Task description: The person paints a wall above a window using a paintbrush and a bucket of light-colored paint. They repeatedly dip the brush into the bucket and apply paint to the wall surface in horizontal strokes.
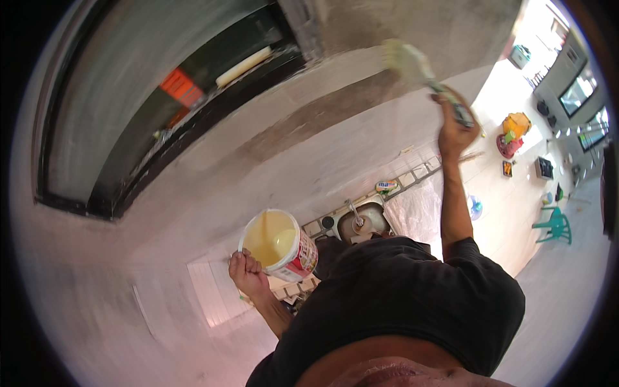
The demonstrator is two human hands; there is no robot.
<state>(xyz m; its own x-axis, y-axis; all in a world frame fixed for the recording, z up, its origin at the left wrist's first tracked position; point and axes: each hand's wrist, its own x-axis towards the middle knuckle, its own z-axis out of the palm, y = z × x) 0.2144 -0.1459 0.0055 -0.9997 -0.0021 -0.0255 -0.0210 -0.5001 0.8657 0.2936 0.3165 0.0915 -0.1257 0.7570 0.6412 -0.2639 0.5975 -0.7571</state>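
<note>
My right hand [456, 123] is raised and closed around the handle of a wide paintbrush [425, 72]. The brush's pale bristles, blurred, are at the wall [319, 116], where a darker, wet-looking band runs leftward below the window. At the lower left, my left hand [249, 273] grips the rim of a white plastic bucket [303, 254] with red printing on its side. The bucket is tilted towards the view and holds pale yellowish liquid [280, 242]. Whether the bristles touch the wall cannot be told.
A dark-framed window [111, 198] has an orange packet [181, 87] and a pale roller-like cylinder [244, 66] on its ledge. Below the wall are a steel sink [377, 213] with a tap [355, 213], a tiled counter edge and plastic sheeting [416, 208]. A green plastic chair [555, 226] stands at the right.
</note>
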